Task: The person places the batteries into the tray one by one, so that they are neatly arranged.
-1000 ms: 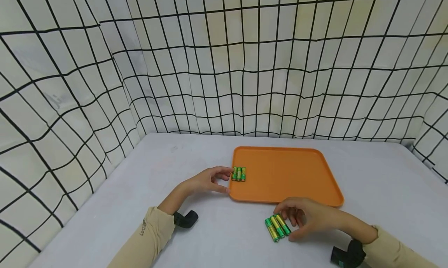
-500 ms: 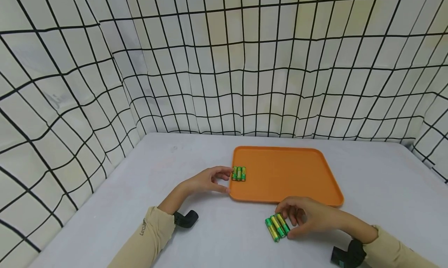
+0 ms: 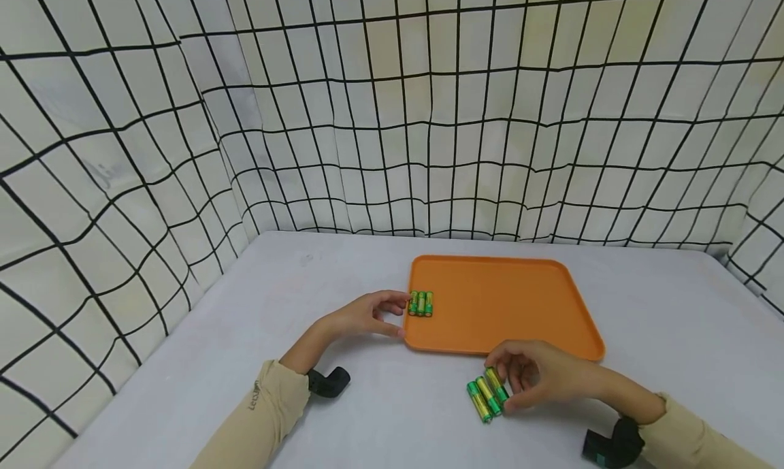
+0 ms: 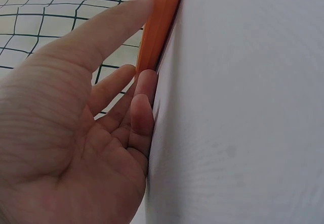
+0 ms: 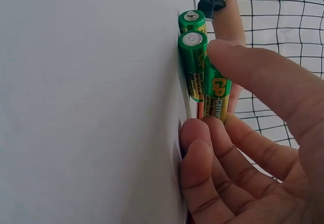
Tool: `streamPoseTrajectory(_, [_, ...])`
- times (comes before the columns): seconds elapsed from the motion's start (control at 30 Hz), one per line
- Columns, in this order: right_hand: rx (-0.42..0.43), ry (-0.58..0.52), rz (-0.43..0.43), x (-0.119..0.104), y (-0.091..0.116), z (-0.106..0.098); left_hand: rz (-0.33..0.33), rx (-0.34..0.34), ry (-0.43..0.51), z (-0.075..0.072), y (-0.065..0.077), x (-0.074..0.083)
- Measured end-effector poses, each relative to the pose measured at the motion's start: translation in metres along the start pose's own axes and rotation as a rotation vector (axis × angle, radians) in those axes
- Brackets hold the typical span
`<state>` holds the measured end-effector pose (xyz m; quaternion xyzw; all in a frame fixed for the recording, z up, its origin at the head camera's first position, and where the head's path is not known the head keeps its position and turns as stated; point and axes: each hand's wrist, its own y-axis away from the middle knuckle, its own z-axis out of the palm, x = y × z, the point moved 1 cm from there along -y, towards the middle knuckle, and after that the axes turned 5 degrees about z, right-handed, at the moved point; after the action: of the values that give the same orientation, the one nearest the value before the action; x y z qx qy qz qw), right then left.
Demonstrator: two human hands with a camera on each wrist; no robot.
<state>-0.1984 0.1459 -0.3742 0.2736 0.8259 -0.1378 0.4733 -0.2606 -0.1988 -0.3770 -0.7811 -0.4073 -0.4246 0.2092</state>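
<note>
My right hand pinches a green-and-gold AA-style battery end to end between thumb and fingertips. In the right wrist view that battery sits slightly off the white tabletop, its side marked GP. Two like batteries lie side by side just left of it on the table. My left hand rests at the left edge of an orange tray, fingers loosely spread. The left wrist view has the thumb touching the tray's rim. Three more batteries lie in a row on the tray, beside my left fingertips.
A white cloth-like surface covers the table. Black netting over white walls encloses the back and sides. Each wrist carries a black camera, the left one and the right one.
My right hand has closed its pinch on the nearest battery and shifted it slightly up and away from the other two. My left hand stays at the tray. The head view has moved slightly.
</note>
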Motion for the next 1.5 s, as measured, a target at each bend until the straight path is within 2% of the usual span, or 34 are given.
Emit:
streamPoseTrajectory(0.2, [0.018,-0.005,-0.028,-0.001,-0.001,-0.001,-0.012,0.006,0.007,0.001,-0.003,-0.001])
streamPoseTrajectory(0.53, [0.151,-0.033,-0.019,0.000,-0.008,-0.005,-0.007,0.002,0.006,0.001,-0.002,-0.004])
streamPoseTrajectory(0.9, [0.262,-0.006,0.052,0.000,-0.020,-0.007,-0.007,0.002,0.017,0.002,-0.001,-0.006])
streamPoseTrajectory(1.2, [0.273,0.009,0.075,-0.004,-0.030,-0.012,-0.026,0.006,0.016,0.002,-0.001,-0.004])
streamPoseTrajectory(1.37, [0.255,-0.009,0.056,-0.005,-0.033,-0.015,-0.031,0.007,0.019,0.001,-0.001,-0.002])
streamPoseTrajectory(1.5, [0.243,-0.041,0.075,-0.002,-0.037,-0.015,-0.027,0.000,0.017,0.000,-0.001,-0.002])
